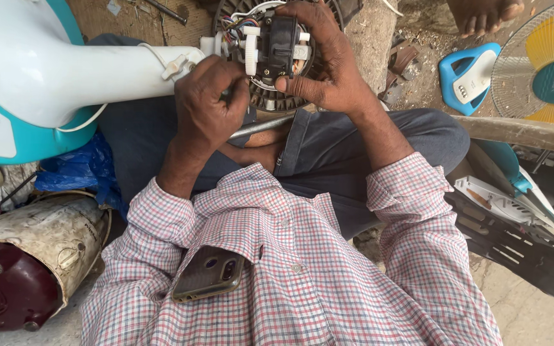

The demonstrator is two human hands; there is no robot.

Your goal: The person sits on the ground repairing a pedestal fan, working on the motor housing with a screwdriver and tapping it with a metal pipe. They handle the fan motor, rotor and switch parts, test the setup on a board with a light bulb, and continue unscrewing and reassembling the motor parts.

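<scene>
left hand (pixel 208 102) grips tool | right hand (pixel 325 61) holds fan motor (pixel 276 45)

I see fan motor (pixel 270 48) top centre, fan stand (pixel 40 70) upper left, phone (pixel 208 273) in shirt pocket, lower centre.

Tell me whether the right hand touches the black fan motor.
Touching. The head view shows the right hand wrapped over the black fan motor, thumb pressed beneath it.

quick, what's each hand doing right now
left hand: closed around a thin tool at the fan motor
right hand: closed on the fan motor, steadying it
</scene>
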